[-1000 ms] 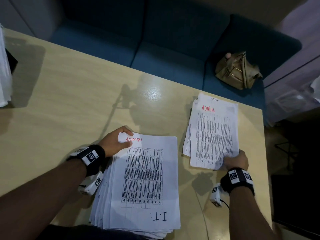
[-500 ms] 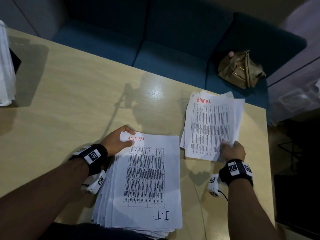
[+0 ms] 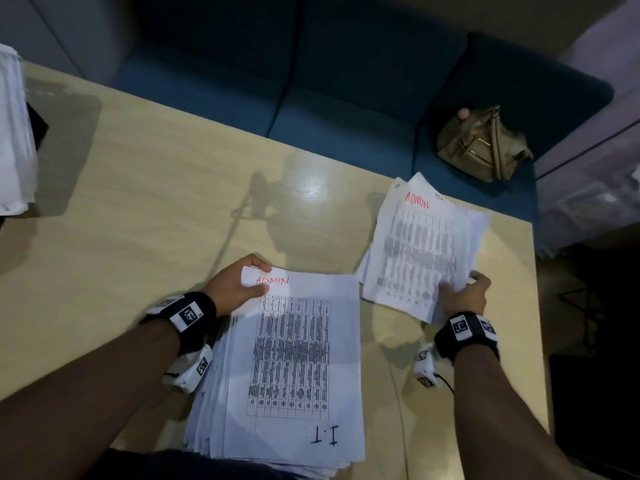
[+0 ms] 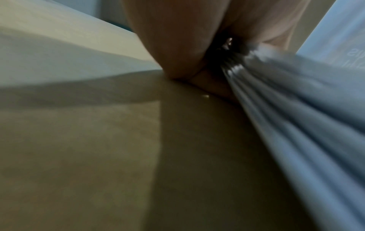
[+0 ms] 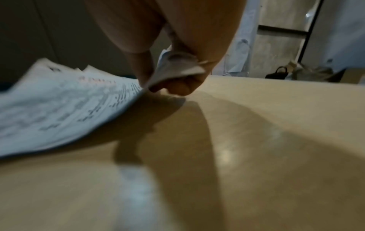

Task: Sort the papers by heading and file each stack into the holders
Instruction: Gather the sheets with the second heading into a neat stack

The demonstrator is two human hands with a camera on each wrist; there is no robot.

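A thick unsorted pile of printed sheets lies at the table's near edge; its top sheet reads "ADMIN" in red and "I.T" in black. My left hand pinches the top left corner of that pile, thumb on top. To the right, a smaller ADMIN stack sits fanned and askew. My right hand grips its near right corner, and in the right wrist view that ADMIN stack is raised off the table at the corner held by my right hand.
The pale wood table ends close to the right of the ADMIN stack. A blue sofa behind it holds a tan bag. White papers stand at the far left edge beside a black object.
My right hand has lifted and turned the ADMIN stack clockwise, fanning its sheets. My left hand has stayed on the large pile's corner.
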